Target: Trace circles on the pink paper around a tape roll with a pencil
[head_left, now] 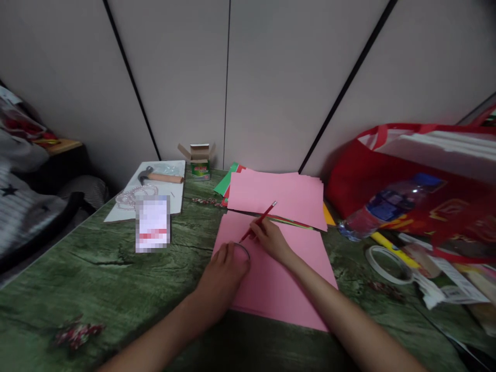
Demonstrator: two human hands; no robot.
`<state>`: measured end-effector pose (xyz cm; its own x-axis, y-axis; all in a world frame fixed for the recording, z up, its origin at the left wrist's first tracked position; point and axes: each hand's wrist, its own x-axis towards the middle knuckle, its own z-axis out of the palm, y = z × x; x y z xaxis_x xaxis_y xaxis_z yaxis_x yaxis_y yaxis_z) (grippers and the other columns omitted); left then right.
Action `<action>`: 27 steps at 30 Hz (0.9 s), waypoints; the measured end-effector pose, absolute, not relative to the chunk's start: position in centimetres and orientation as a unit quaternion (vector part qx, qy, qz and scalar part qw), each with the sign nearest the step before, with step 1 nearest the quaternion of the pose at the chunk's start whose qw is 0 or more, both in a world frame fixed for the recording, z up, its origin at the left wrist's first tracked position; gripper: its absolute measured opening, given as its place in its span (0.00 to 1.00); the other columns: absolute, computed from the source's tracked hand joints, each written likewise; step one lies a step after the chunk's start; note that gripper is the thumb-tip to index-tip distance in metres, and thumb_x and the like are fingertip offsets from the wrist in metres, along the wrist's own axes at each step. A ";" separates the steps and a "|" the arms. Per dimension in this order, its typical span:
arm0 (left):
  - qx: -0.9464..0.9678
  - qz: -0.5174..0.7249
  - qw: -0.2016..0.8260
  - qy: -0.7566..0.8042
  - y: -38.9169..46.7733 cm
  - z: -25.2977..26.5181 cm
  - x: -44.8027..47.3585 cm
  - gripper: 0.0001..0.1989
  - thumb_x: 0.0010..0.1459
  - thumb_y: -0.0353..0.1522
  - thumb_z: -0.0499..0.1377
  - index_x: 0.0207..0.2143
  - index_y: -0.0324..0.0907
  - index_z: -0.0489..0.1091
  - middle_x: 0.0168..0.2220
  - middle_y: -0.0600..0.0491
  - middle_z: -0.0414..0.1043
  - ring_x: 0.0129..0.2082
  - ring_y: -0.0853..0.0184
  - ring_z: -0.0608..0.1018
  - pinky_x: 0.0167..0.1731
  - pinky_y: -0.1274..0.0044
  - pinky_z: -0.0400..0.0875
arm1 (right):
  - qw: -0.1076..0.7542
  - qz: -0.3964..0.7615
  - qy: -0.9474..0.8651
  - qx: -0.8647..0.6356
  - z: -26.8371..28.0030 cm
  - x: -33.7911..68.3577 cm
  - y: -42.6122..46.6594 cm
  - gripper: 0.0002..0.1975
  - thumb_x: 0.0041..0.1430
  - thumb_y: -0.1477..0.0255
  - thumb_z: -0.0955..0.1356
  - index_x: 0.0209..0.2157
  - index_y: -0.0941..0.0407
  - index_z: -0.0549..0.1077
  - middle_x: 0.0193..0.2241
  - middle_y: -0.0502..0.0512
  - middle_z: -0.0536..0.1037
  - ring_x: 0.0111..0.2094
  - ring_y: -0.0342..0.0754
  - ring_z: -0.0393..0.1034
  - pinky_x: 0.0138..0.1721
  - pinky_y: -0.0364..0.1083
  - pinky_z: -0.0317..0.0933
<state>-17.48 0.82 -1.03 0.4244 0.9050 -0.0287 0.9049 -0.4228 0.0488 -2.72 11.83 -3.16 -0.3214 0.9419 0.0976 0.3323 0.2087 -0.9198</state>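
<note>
My right hand (269, 236) is closed around a red pencil (264, 214). The pencil slants, with its eraser end up and its tip down at a sheet of pink paper (287, 279). By the tip runs the curved edge of a thin round ring (245, 249), through which pink shows. My left hand (227, 274) presses this ring against the paper, its fingers covering the ring's left part. Just behind lies a second stack of pink sheets (275, 196), with green, red and orange sheets peeking out from under it.
A hammer (165, 177) and beaded strands (135, 197) lie on a white board (124, 213) at the left. An opened small box (200, 164) stands by the wall. To the right are a plastic bottle (391, 206), a tape roll (389, 266) and a red bag (349, 170).
</note>
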 end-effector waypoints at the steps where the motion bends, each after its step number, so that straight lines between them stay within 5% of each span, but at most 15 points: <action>1: 0.847 -0.007 0.034 0.531 1.0 -0.4 -17.6 0.20 0.57 0.20 0.50 0.50 0.41 0.65 0.55 0.38 0.59 0.56 0.53 0.64 0.50 0.61 0.65 | 0.360 0.434 -0.687 -0.459 -3.2 -2.6 11.7 0.09 0.60 0.65 0.61 0.31 0.55 0.64 0.22 0.52 0.75 0.24 0.47 0.72 0.27 0.45 0.64; 8: 0.878 -0.068 0.049 0.470 2.2 1.6 -18.5 0.20 0.56 0.22 0.52 0.50 0.41 0.66 0.47 0.39 0.65 0.46 0.55 0.69 0.39 0.66 0.71 | 0.377 0.444 -0.669 -0.462 -3.8 -2.1 11.1 0.12 0.58 0.61 0.61 0.30 0.55 0.65 0.22 0.52 0.75 0.24 0.47 0.71 0.27 0.45 0.65; 27: 0.903 -0.088 0.037 0.418 3.1 3.6 -18.3 0.14 0.59 0.21 0.48 0.42 0.37 0.70 0.35 0.43 0.69 0.37 0.60 0.69 0.36 0.71 0.67 | 0.396 0.407 -0.674 -0.472 -3.4 0.1 6.5 0.14 0.59 0.61 0.62 0.33 0.57 0.71 0.29 0.56 0.75 0.28 0.48 0.73 0.28 0.44 0.65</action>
